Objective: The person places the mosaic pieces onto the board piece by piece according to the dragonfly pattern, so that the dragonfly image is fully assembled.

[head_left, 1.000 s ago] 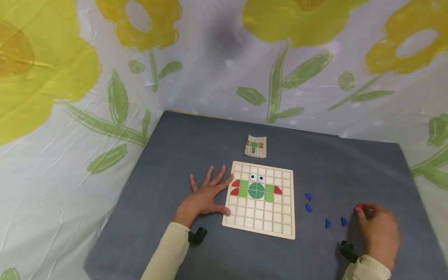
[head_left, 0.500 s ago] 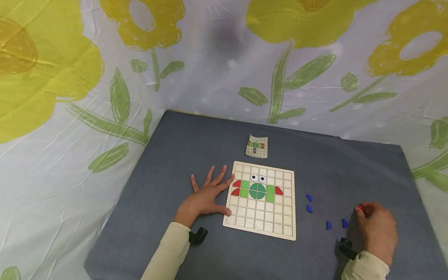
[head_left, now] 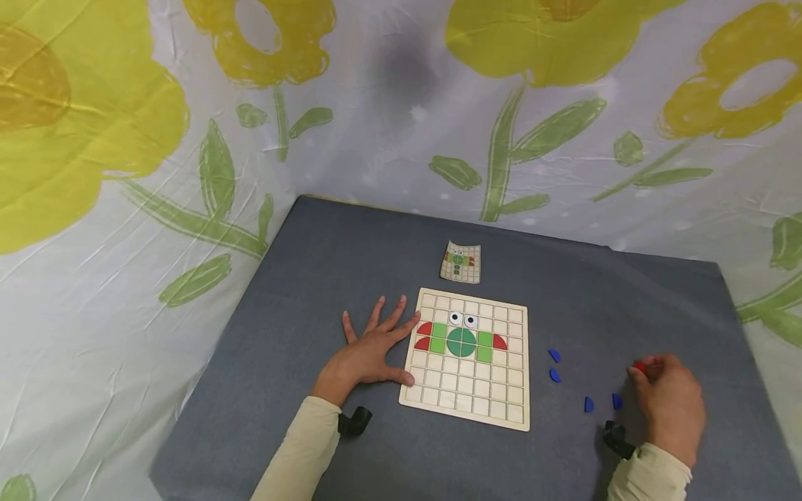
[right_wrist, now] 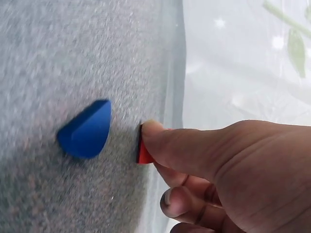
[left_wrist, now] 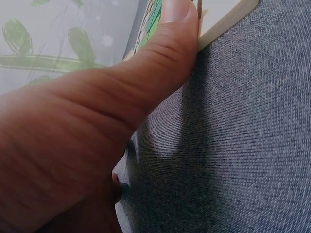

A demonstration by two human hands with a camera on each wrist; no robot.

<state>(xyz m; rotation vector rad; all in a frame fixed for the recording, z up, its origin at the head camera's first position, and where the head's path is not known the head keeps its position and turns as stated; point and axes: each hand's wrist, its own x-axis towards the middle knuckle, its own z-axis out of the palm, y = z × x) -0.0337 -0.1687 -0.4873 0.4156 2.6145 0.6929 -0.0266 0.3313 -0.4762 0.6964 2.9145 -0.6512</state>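
Note:
My right hand (head_left: 672, 400) pinches a small red quarter-circle tile (right_wrist: 145, 151) between thumb and fingers, over the right part of the table. Close by, a blue curved tile (right_wrist: 88, 132) lies on the cloth. My left hand (head_left: 366, 358) is spread at the left edge of a wooden grid board (head_left: 470, 390), its thumb (left_wrist: 160, 53) resting on the rim. Set in the board are two eye tiles (head_left: 463, 319), a green circle of quarter tiles (head_left: 461, 342), light green squares (head_left: 438, 337), and red quarter tiles (head_left: 423, 335) at both sides.
A small picture card (head_left: 461, 263) with a similar pattern lies behind the board. Several blue tiles (head_left: 555, 376) are scattered between the board and my right hand. Grey cloth covers the table (head_left: 351, 243), and a flower-print curtain (head_left: 388, 125) stands behind it.
My right hand, with the red tile in its fingers, has moved slightly left. The left hand stays at the board, and the tiles on the board are as before.

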